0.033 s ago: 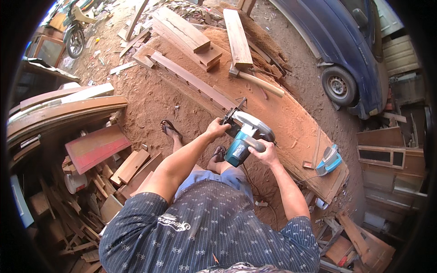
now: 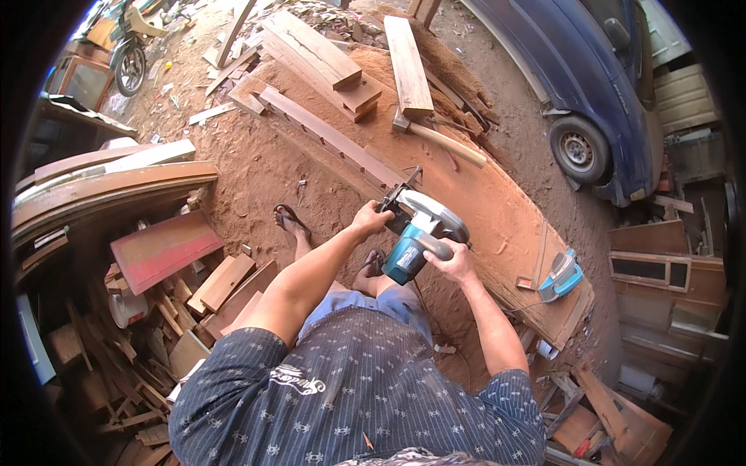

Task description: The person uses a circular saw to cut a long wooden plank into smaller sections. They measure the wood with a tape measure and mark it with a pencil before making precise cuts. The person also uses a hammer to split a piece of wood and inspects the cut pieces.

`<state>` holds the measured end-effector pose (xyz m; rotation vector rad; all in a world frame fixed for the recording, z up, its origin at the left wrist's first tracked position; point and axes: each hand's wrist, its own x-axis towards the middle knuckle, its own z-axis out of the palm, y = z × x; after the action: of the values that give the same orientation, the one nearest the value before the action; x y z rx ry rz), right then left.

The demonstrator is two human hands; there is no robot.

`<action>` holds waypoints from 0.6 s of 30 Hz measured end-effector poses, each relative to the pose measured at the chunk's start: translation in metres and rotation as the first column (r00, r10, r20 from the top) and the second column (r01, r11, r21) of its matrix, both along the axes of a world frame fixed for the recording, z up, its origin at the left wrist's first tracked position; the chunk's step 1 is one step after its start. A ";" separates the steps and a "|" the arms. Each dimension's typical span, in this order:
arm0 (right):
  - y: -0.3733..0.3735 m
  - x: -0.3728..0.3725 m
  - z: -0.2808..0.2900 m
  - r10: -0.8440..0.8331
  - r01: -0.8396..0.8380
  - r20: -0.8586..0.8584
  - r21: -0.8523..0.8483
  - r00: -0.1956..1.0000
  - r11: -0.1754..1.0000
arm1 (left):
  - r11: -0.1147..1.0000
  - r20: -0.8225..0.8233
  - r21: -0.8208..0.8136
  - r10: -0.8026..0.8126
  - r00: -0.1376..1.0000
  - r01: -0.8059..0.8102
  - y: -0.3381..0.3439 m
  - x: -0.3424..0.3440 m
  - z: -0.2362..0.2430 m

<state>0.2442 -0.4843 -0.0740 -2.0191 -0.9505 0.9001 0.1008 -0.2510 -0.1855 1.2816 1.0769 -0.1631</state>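
Observation:
A teal circular saw (image 2: 408,256) with a silver blade guard sits at the near end of a long reddish-brown beam (image 2: 334,141) with notches along its side. My right hand (image 2: 453,262) is wrapped round the saw's rear handle. At the front of the saw, my left hand (image 2: 374,218) is closed on the dark part by its base plate. The blade is mostly hidden by the guard. Beneath the beam lies a wide, sawdust-covered slab (image 2: 497,217) serving as a work surface.
A teal power tool (image 2: 561,277) lies on the slab's near right end. Farther up are a hatchet-like tool (image 2: 447,146), a pale plank (image 2: 407,66) and stacked timbers (image 2: 311,50). Scrap wood (image 2: 225,283) is heaped at left. A blue vehicle (image 2: 579,85) stands at right; a cord (image 2: 466,365) trails near my feet.

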 end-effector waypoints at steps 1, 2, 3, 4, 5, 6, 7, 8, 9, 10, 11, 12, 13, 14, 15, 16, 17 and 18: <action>0.002 -0.001 -0.004 0.004 -0.004 0.004 -0.002 1.000 1.000 | 1.000 -0.004 0.019 -0.012 1.000 0.012 0.002 -0.002 -0.008; 0.007 -0.002 -0.002 0.025 -0.025 0.013 -0.006 1.000 1.000 | 0.999 -0.009 0.040 -0.015 1.000 0.016 0.006 -0.006 -0.015; 0.013 -0.005 0.000 0.043 -0.043 0.021 -0.011 0.999 0.999 | 0.998 -0.014 0.060 -0.021 1.000 0.021 0.008 -0.011 -0.022; 0.014 -0.007 0.001 0.042 -0.041 0.035 -0.019 0.999 0.999 | 0.999 -0.013 0.040 -0.002 1.000 0.003 0.008 -0.010 -0.019; 0.015 -0.008 -0.001 0.036 -0.036 0.039 -0.014 0.999 0.999 | 1.000 -0.013 0.020 0.015 1.000 -0.015 0.008 -0.010 -0.016; 0.016 -0.010 -0.003 0.030 -0.030 0.044 -0.010 0.999 1.000 | 1.000 -0.012 0.001 0.031 0.999 -0.031 0.008 -0.009 -0.013; 0.018 -0.012 -0.002 0.027 -0.027 0.048 -0.003 0.998 1.000 | 0.999 -0.012 -0.009 0.032 0.999 -0.032 0.009 -0.009 -0.011; 0.019 -0.013 -0.001 0.025 -0.025 0.048 -0.005 0.999 1.000 | 0.999 -0.012 -0.020 0.031 0.999 -0.031 0.011 -0.009 -0.009; 0.020 -0.013 0.001 0.022 -0.022 0.047 -0.006 0.999 1.000 | 0.999 -0.011 -0.030 0.030 0.999 -0.030 0.012 -0.010 -0.008; 0.023 -0.014 0.003 0.024 -0.024 0.045 -0.005 0.999 1.000 | 0.999 -0.004 -0.038 0.037 0.999 -0.037 0.015 -0.011 -0.009; 0.025 -0.014 0.002 0.029 -0.029 0.057 -0.008 0.998 1.000 | 0.998 0.004 -0.046 0.044 0.999 -0.044 0.017 -0.012 -0.010; 0.026 -0.014 -0.001 0.034 -0.034 0.069 -0.011 0.997 0.999 | 0.997 0.011 -0.054 0.050 0.999 -0.049 0.019 -0.013 -0.011; 0.029 -0.016 0.000 0.036 -0.035 0.080 -0.016 0.996 0.999 | 0.998 0.007 -0.054 0.044 0.999 -0.043 0.020 -0.014 -0.011; 0.030 -0.016 0.002 0.038 -0.036 0.075 -0.022 0.996 0.999 | 0.998 0.004 -0.054 0.037 0.999 -0.037 0.022 -0.014 -0.011; 0.032 -0.016 0.005 0.039 -0.037 0.071 -0.029 0.997 0.999 | 0.998 0.000 -0.054 0.031 1.000 -0.031 0.023 -0.015 -0.011; 0.034 -0.018 0.008 0.038 -0.036 0.066 -0.035 0.997 0.999 | 0.998 0.001 -0.048 0.035 0.999 -0.035 0.024 -0.015 -0.011; 0.036 -0.018 0.008 0.045 -0.043 0.080 -0.036 0.996 0.998 | 0.998 0.002 -0.042 0.039 0.999 -0.039 0.025 -0.015 -0.011; 0.038 -0.018 0.008 0.052 -0.049 0.095 -0.037 0.994 0.998 | 0.998 0.003 -0.037 0.043 0.999 -0.043 0.025 -0.016 -0.011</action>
<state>0.2262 -0.4465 -0.0659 -2.0919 -1.0493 0.8589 0.0851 -0.2255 -0.1963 1.2246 1.0933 -0.1474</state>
